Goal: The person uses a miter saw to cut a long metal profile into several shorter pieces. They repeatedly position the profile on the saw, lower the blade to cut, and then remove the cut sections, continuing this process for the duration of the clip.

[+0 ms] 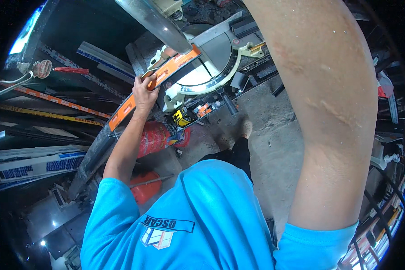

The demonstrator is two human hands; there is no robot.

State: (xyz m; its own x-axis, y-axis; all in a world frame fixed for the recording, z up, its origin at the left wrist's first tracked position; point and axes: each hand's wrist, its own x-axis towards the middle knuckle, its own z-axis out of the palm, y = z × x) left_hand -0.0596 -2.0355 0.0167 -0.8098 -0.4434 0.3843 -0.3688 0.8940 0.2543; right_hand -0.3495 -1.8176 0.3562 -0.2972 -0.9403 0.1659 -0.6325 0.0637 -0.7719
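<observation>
My left hand [146,93] is closed around a long metal profile [177,64] wrapped in orange film. The profile lies slantwise across a miter saw [198,85], its far end at the saw's grey rounded guard [155,24]. From the hand, the profile runs back down to the left. My right forearm [326,85] is raised on the right side and passes out at the top edge, so the right hand is out of sight. Below the saw table, near my left wrist, a yellow and black tape measure [182,118] sits among small items in a tray.
Racks of long profiles, one in yellow film [49,114], fill the left side. Stacked white profiles [38,166] stand lower left. A red wrapped bundle [153,138] and an orange-red container [146,186] are near my left arm. Concrete floor [274,135] shows beside my shoe [246,128].
</observation>
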